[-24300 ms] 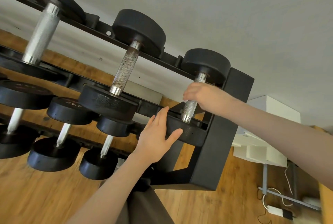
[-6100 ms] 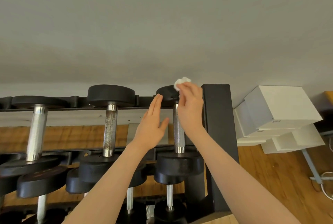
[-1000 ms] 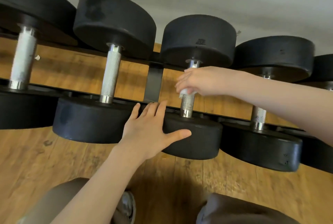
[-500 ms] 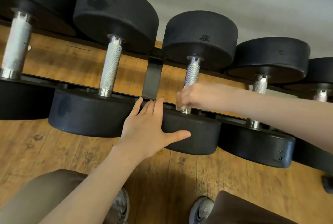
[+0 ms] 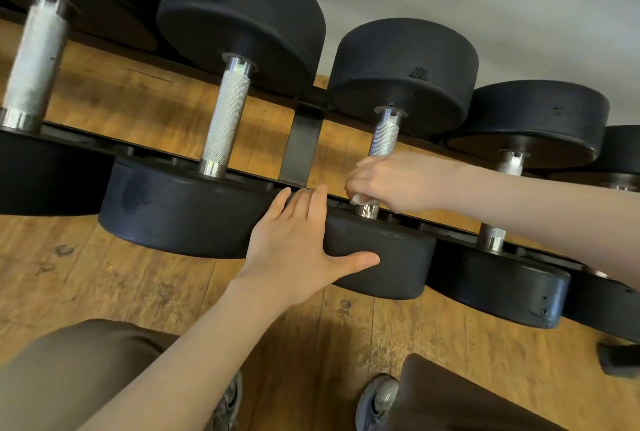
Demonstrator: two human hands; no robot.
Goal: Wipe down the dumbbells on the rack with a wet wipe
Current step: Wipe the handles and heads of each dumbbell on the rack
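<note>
The right hand (image 5: 398, 183) has slid down the handle (image 5: 384, 139), fingers curled round wipe (image 5: 357, 200); handle nearly done. Left hand (image 5: 294, 243), fingers spread, braces the head (image 5: 388, 257).

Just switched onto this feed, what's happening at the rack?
A person is wiping a dumbbell's metal handle. The right hand holds a white wipe around the handle's lower end, near the front weight head. The left hand rests open against that head. Neighbouring dumbbells sit untouched on the rack.
</note>
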